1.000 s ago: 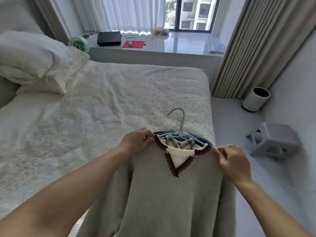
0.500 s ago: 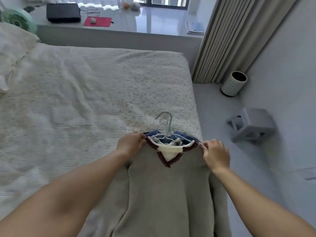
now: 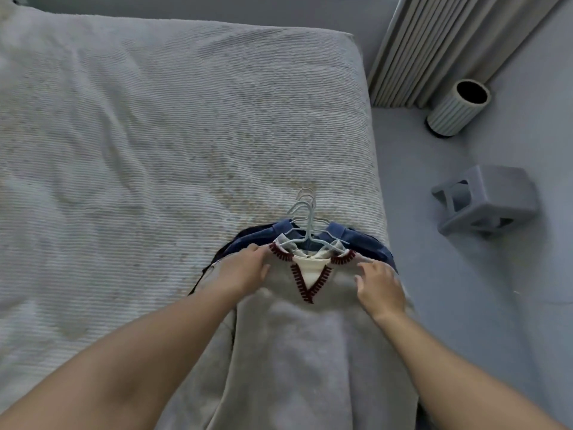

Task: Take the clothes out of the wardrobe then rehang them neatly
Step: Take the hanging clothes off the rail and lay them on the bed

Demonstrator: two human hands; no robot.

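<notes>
Stack of hung clothes lies on the bed (image 3: 155, 135), lower centre of frame, near the bed's right edge. Top item is a grey V-neck sweater (image 3: 297, 352) with dark red stitched trim at the neckline, a white inner layer showing in the V. Under it, a blue garment (image 3: 366, 243) pokes out at both shoulders, and a dark edge of another piece shows at the left side.

Several pale wire hangers (image 3: 305, 218) are bunched together, hooks pointing toward the top of the frame and resting on the bedspread.

My left hand (image 3: 245, 271) rests on the sweater's left shoulder, fingers bent at the collar edge; can't tell whether they actually pinch the fabric. My right hand (image 3: 379, 288) lies on the right shoulder, fingers spread and relaxed, pressing flat on the knit, not gripping.

Sweater body runs down toward the bottom of the frame, between my forearms.

Right of the bed, on the floor: ribbed pale cylindrical bin (image 3: 459, 108) at upper right, beside the pleated curtain (image 3: 434, 41). Grey plastic stool (image 3: 486, 200) sits at mid right, well apart from the bed.
</notes>
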